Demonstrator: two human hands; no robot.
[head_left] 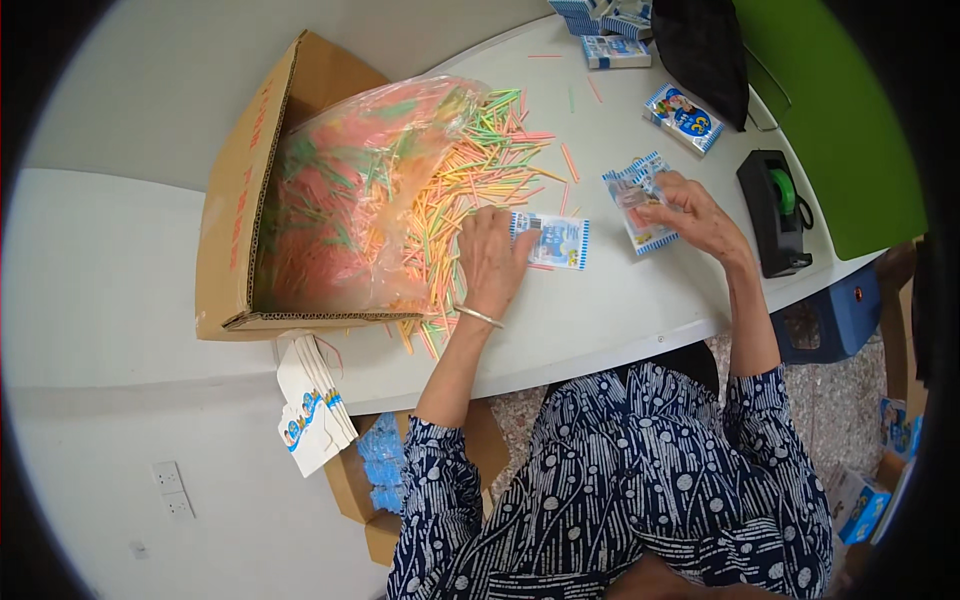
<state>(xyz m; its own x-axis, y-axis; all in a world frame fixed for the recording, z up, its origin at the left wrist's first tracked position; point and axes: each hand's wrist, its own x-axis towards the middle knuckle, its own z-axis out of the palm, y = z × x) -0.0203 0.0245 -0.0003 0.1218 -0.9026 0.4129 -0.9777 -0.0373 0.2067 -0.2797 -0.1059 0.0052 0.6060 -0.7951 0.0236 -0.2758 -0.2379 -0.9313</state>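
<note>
My right hand (703,218) pinches a small blue-and-white packet (628,194) above the white table (600,310), thumb across its front. To its left, my left hand (490,262) is bent palm down at the edge of a heap of thin pastel sticks (490,175). Its thumb presses on the left end of another blue-and-white packet (566,243), and its fingertips are partly hidden. The sticks, pink, yellow, green and orange, spill from a clear plastic bag (370,190) lying in a tipped cardboard box (225,210).
One packet (684,118) lies at the far right, near a stack of packets (616,50) and a black bag (700,55). A black tape dispenser (775,215) stands by the right edge. Folded white cartons (315,400) hang at the left edge, above an open box of blue packets (382,462).
</note>
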